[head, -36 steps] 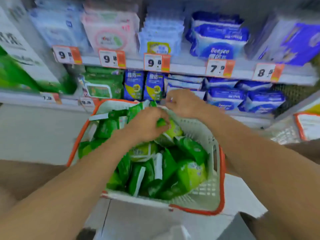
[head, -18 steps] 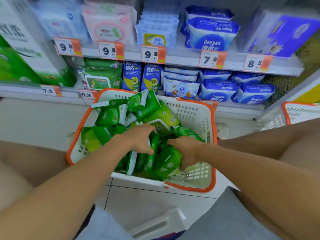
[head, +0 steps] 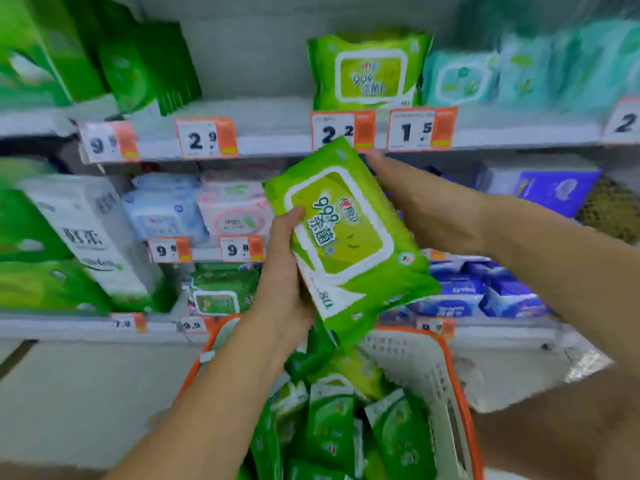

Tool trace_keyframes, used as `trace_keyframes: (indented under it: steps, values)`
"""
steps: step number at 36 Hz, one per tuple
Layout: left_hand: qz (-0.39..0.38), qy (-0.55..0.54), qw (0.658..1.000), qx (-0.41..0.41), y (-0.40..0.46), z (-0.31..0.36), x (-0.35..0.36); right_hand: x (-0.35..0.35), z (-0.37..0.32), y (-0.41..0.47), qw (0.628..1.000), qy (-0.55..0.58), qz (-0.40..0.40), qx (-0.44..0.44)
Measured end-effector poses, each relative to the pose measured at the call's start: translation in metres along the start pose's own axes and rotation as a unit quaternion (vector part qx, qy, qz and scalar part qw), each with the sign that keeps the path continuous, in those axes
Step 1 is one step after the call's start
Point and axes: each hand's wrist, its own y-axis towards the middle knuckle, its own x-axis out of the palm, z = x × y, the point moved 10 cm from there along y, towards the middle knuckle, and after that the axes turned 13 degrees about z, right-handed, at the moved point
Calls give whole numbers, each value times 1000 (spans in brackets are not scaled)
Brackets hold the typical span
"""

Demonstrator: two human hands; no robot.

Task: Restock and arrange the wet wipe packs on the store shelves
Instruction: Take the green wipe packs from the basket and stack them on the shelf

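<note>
Store shelving [head: 277, 147] fills the space ahead of you, its edges lined with white and orange price tags [head: 206, 137]. You hold a green wet wipe pack [head: 346, 233] up in front of the middle shelf, tilted, its label side facing you. Your left hand [head: 282, 289] grips the pack's lower left edge, thumb curled over the front and fingers hidden behind it. Your right hand [head: 426, 206] lies along the pack's upper right side with the fingers fairly straight against it; how the thumb sits you cannot tell from here. Just above your right fingertips, on the upper shelf, stands a matching green pack [head: 369, 69] behind the tag reading 2.2. Below both hands sits a white basket with an orange rim [head: 446, 368], holding more green packs [head: 332, 420] standing on edge. To the left of your left hand, pale blue and pink packs [head: 197, 206] rest on the middle shelf; beyond your right wrist lie blue packs [head: 485, 289].
</note>
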Motion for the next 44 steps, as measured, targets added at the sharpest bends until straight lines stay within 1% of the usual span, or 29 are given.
trace_keyframes:
  steps: [1,3,5,8,10,13,14,16,17,19,20,21,24,25,26,27,29,32,34,35,37,38,40,43,44]
  values:
    - [-2,-11,1000,16,4,10,7,2,-8,-1,1000,-10,-18,-5]
    - [17,-1,998,53,15,24,13,7,-9,-3,998,-23,-50,-16]
    - [22,13,997,76,24,31,17,3,-8,-1,999,-15,-35,-34]
    - [21,16,996,84,31,40,21,-4,-19,2,999,10,-16,-48]
    - [-1,47,993,112,30,55,29,-11,-41,3,996,2,-6,-87]
    - [-15,134,967,214,30,101,48,-31,-97,1,980,-57,22,-192]
    - [-15,158,955,252,33,120,57,-41,-118,2,967,-93,38,-236]
    - [-4,216,926,308,44,156,76,-55,-163,6,927,-183,62,-322]
    - [4,253,913,320,52,170,87,-60,-181,12,900,-238,75,-356]
    - [11,330,887,322,76,189,106,-67,-210,32,835,-363,106,-399]
    - [18,370,870,325,90,196,112,-71,-220,45,804,-416,119,-407]
    - [31,410,847,337,104,202,116,-75,-226,59,782,-457,128,-405]
    - [69,531,751,386,138,214,127,-81,-233,98,719,-567,137,-378]
    - [72,573,721,383,147,211,132,-81,-231,110,706,-593,124,-366]
    - [72,602,705,368,158,206,132,-81,-229,122,708,-602,106,-354]
    - [66,608,710,350,168,200,132,-81,-228,133,721,-596,87,-344]
    - [51,581,740,335,183,192,132,-86,-227,150,749,-574,60,-326]
    - [48,560,758,332,195,193,133,-90,-212,168,760,-572,17,-307]
    - [44,560,761,324,198,193,135,-90,-201,173,764,-563,9,-314]
    - [38,560,763,322,197,193,136,-89,-197,173,755,-567,13,-330]
    - [26,562,762,322,197,191,139,-87,-192,169,718,-590,33,-367]
    - [22,563,760,324,196,190,140,-87,-192,167,706,-596,50,-379]
    - [23,556,760,335,193,191,139,-85,-194,165,702,-591,82,-388]
    - [52,542,751,374,188,198,134,-80,-200,167,700,-582,121,-395]
    - [63,527,754,388,185,201,131,-78,-201,167,694,-584,133,-398]
